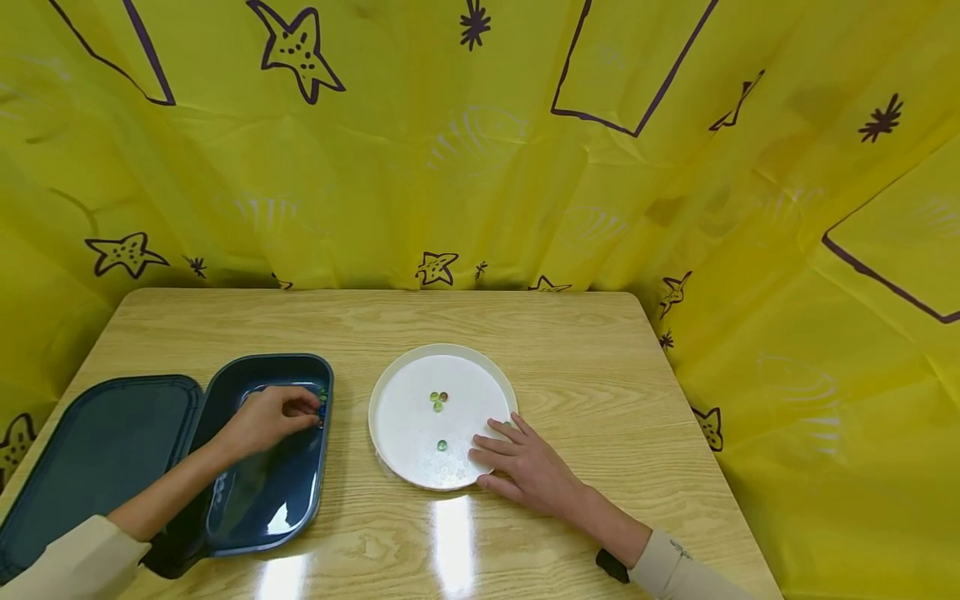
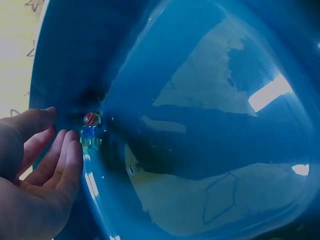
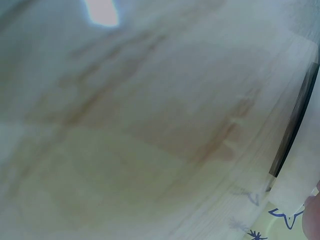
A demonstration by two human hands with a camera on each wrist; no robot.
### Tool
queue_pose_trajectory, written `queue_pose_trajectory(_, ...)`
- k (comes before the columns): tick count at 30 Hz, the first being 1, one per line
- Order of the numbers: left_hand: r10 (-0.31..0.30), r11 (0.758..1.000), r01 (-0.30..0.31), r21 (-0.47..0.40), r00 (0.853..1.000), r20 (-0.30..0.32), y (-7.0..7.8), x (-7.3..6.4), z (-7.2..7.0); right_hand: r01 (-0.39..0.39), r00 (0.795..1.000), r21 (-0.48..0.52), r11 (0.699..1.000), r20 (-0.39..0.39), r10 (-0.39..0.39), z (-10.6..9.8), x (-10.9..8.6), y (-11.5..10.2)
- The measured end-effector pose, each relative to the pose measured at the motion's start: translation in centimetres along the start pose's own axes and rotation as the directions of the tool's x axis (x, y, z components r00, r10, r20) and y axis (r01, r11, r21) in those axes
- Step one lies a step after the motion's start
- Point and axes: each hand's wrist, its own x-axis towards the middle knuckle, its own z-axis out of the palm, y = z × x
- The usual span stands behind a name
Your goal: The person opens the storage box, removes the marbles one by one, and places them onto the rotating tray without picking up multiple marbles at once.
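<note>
My left hand point(image 1: 273, 421) is inside a dark blue plastic container point(image 1: 258, 533), near its right wall. Thumb and fingers point(image 2: 72, 155) are bent but apart, and nothing shows between them. Just past the fingertips, a few glass marbles point(image 2: 90, 119) lie against the wall, one of them red. My right hand point(image 1: 528, 467) has its fingers spread over the right rim of a round white tray point(image 1: 405, 417). A greenish marble point(image 1: 507, 424) is partly hidden at those fingers. Three small marbles point(image 1: 438, 407) cluster mid-tray, with a single green marble point(image 1: 442, 446) nearer the front.
A dark lid-like tray point(image 1: 97, 458) lies left of the container. Both stand on a wood-grain table point(image 1: 600, 367). A yellow patterned curtain point(image 1: 375, 167) hangs behind the table and along its right side. The right wrist view shows mostly blurred table surface point(image 3: 150, 140).
</note>
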Motion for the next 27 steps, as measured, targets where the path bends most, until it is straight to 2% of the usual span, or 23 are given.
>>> queue_pose_trajectory(5,0.003,0.999,-0.003,0.043,1.0,0.013,0.0,0.3,0.4,0.004,1.0,-0.005,1.0,-0.005,-0.004,0.0,0.0,0.1)
queue_pose_trajectory(17,0.044,0.986,-0.043,0.159,0.999,-0.005,0.0,0.8,1.1,-0.019,1.0,0.003,1.0,0.018,0.019,0.0,0.0,0.0)
queue_pose_trajectory(27,0.081,0.982,-0.086,0.171,0.996,0.031,-0.3,0.7,1.1,0.001,1.0,-0.005,1.0,-0.002,-0.001,0.0,-0.1,0.1)
